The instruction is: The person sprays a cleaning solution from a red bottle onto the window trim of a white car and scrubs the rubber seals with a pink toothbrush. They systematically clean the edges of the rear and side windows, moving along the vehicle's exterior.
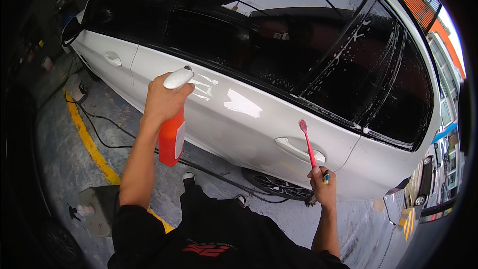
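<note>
Before me stands a white car; its side door (239, 134) has a handle (295, 149) below dark side windows (224, 41). White foam and droplets streak the rear window glass (377, 63). My left hand (166, 97) grips an orange spray bottle (171, 138) by its neck, under the white trigger head (179, 77), in front of the door. My right hand (324, 186) holds a red toothbrush (308, 144), its head up near the door's upper panel; contact cannot be told. A second brush-like tool with a coloured handle (326, 176) and dark bristles (310, 200) is in the same fist.
Black hoses (209, 173) cross the floor by my feet and the rear wheel (278, 185). At lower left are a grey container (97, 209) and a spray bottle (83, 211). A bucket (77, 87) stands near the car's front. Another dark car (48, 228) is far left.
</note>
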A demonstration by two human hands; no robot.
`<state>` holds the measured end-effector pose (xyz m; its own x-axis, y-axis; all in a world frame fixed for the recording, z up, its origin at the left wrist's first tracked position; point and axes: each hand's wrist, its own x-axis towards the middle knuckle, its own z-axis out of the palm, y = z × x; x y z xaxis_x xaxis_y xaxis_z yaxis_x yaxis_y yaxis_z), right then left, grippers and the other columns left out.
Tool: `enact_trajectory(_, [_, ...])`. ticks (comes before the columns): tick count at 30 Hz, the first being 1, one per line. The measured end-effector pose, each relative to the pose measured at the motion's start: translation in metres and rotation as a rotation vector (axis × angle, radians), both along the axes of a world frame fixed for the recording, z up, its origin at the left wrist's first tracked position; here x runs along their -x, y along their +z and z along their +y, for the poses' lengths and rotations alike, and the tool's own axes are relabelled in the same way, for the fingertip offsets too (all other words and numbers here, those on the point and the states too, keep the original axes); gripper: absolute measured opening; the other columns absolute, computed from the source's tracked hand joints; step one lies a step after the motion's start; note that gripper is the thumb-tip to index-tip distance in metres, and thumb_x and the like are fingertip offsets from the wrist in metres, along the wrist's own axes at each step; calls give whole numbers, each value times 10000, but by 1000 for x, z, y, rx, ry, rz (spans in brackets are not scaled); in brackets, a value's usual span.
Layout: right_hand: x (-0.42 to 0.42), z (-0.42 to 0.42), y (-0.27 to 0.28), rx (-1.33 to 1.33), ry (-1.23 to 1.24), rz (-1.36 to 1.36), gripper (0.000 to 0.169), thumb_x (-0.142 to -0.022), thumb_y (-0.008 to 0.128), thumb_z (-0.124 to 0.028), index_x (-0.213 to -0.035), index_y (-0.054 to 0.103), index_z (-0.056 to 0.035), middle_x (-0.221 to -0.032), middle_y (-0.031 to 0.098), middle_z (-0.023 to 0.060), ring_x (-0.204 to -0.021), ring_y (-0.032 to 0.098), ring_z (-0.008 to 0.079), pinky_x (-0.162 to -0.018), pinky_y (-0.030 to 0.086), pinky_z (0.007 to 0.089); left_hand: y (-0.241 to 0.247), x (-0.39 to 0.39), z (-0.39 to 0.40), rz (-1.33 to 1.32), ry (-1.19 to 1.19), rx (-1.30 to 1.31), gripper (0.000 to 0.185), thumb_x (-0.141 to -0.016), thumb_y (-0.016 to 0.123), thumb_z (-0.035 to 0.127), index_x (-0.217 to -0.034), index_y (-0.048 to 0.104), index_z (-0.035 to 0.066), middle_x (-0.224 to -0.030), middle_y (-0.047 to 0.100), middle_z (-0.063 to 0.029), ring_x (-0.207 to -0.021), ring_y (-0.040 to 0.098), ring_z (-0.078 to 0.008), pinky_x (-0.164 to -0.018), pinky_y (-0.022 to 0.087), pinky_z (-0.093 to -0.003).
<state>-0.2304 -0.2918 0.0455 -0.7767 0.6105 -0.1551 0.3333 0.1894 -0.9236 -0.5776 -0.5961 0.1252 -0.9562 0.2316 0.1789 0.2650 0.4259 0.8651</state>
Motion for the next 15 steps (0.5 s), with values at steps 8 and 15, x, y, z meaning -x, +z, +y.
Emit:
enact_trajectory(8, [119,-22,42,-223,48,-132,480,-1025,625,-452,-887,691,3,-577,457,-40,-531,405,59,-498,326,266,-16,99,-110,-41,126,-11,300,-807,747,220,-929,712,-52,-736,700,-136,-685,695,-219,-640,546,-368])
enact_trajectory(15, [295,-58,76,-354,205,-298,482,-1033,603,-450,-854,725,-19,-514,397,-38,-471,349,69,-470,270,283,-48,148,-155,-110,-80,-113,244,-795,772,168,-914,708,-35,-737,697,-92,-681,651,-159,-644,524,-327])
